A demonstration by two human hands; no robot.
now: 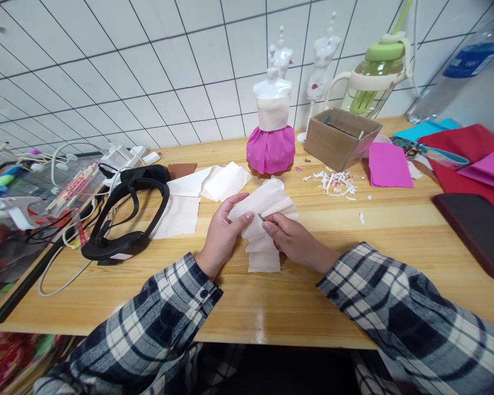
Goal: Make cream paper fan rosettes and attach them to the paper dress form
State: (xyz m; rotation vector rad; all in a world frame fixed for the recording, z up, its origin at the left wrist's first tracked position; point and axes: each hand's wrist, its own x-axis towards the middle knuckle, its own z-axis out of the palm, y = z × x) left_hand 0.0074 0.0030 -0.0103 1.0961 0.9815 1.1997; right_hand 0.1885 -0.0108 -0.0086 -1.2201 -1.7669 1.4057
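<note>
My left hand (226,230) pinches the left side of a pleated strip of thin white paper (263,258) between thumb and fingers. The strip fans out at its upper end, and its lower end reaches down over the wooden table. At the strip's right side is my right hand (290,236), its fingers closed around a small, thin, dark metal tool (261,218). Only the tool's narrow tip shows, touching or just over the paper. Behind both hands stands a small white dress form (273,90) with a white paper band and a puffed magenta paper skirt (270,148).
White paper sheets (181,211) lie to the left, beside a black headset (127,219). White scraps (333,182), a cardboard box (340,142) and magenta paper (389,164) are at the right rear. A dark phone (477,230) is at the far right. A lidded jug (372,77) stands by the wall.
</note>
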